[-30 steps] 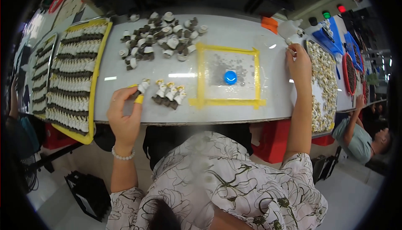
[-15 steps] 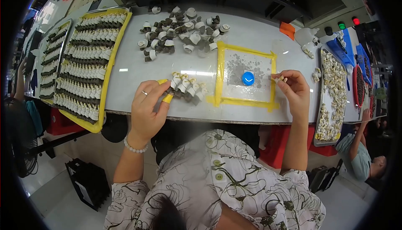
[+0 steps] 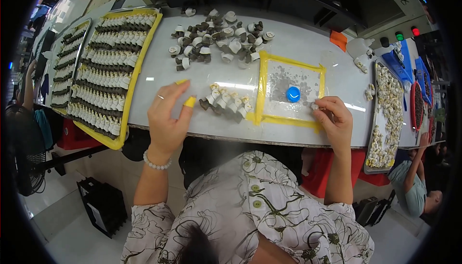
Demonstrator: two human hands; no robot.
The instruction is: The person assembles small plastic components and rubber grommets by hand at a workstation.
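Observation:
My left hand [image 3: 166, 115], with yellow covers on its thumb and index finger, hovers over the table with fingers apart and nothing between them. Just right of it stands a short row of small white-and-dark-grey figures [image 3: 224, 101] with yellowish tops. My right hand [image 3: 337, 122] pinches a small whitish piece [image 3: 315, 106], mostly hidden by the fingertips, beside the right edge of a yellow tape square [image 3: 263, 83]. Inside that square a blue round cap [image 3: 293, 94] sits among grey smudges.
Loose white-and-dark parts [image 3: 234, 46] lie heaped at the back. On the left, a yellow-rimmed tray [image 3: 126, 101] holds rows of figures. A metal tray [image 3: 391, 128] of small whitish pieces stands at right, near blue bins [image 3: 395, 62]. An orange scrap [image 3: 338, 40] lies behind.
My left hand has let go of the leftmost figure in the short row and drawn away to the left, fingers spreading. My right hand, still pinching, has dropped slightly. The whole view has shifted a little.

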